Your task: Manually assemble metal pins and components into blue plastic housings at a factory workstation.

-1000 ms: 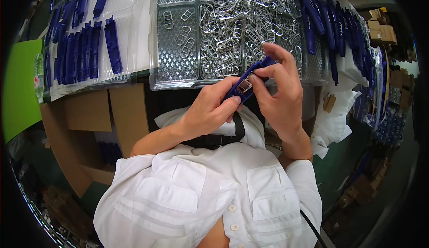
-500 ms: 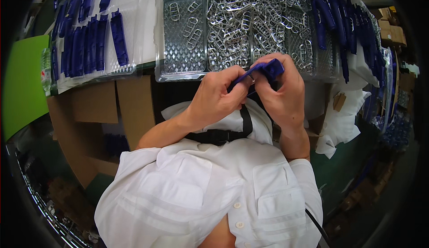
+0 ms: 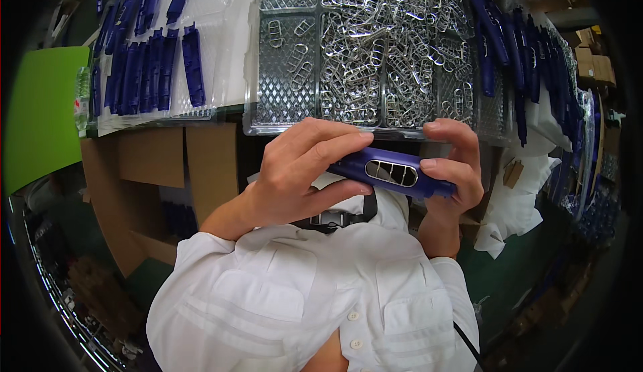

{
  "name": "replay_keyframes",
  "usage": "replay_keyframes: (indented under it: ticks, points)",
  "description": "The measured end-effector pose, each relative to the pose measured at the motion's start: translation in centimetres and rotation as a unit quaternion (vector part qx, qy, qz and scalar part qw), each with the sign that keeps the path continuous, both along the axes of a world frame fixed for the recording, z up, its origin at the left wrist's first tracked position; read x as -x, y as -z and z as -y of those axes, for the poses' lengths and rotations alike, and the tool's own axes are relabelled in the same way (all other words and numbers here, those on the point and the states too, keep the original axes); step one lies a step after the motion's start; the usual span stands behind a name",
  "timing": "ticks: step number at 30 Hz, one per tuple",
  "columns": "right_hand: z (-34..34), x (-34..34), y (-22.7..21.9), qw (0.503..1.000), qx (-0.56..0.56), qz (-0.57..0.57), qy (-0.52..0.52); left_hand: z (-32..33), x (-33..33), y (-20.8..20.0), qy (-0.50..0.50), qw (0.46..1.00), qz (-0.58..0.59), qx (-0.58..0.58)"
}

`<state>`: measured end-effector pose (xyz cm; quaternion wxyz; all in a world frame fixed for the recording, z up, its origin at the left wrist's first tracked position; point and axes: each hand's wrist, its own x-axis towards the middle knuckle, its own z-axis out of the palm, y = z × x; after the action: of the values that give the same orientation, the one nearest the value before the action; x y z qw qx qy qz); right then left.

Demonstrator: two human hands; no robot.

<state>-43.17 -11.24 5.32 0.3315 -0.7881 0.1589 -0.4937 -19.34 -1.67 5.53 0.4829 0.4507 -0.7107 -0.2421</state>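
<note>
Between both hands, in front of the tray's near edge, is a long blue plastic housing (image 3: 355,169) with its outer face turned up. A silvery oval frame (image 3: 392,172) with crossbars sits in the housing's opening. My left hand (image 3: 301,167) grips the left end, fingers along the top edge and thumb below. My right hand (image 3: 455,167) holds the right end, its index finger or thumb pressing near the oval frame. Beyond them, a clear plastic tray (image 3: 281,114) carries a heap of loose silvery oval frames (image 3: 378,57).
Several blue housings (image 3: 144,70) lie in rows on white sheeting at the left, and more blue housings (image 3: 516,50) at the right. A clear bottle (image 3: 82,100) stands by a green panel (image 3: 43,117). Below is an open cardboard box (image 3: 211,171); white foam sheet (image 3: 512,204) hangs right.
The blue housing has been turned over from a tilted, edge-on pose to lie nearly level, showing its oval frame. Both hands have moved slightly lower, the left hand's grip more spread.
</note>
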Motion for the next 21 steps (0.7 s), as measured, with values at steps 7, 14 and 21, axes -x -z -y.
replay_keyframes:
  ticks: [7, 14, 21]
  points:
    - [0.9, -0.3, 1.2, 1.000, -0.027, 0.009, 0.004, 0.0, 0.1, -0.2, -0.053, 0.998, 0.000, 0.016]
    - [1.8, -1.5, 2.0, 0.999, -0.037, 0.009, -0.011, -0.1, -0.6, -0.5, -0.079, 0.997, 0.008, 0.004]
    - [1.1, 0.8, 2.1, 0.985, -0.131, -0.031, 0.107, 2.2, -5.4, -1.8, -0.101, 0.985, -0.087, -0.107]
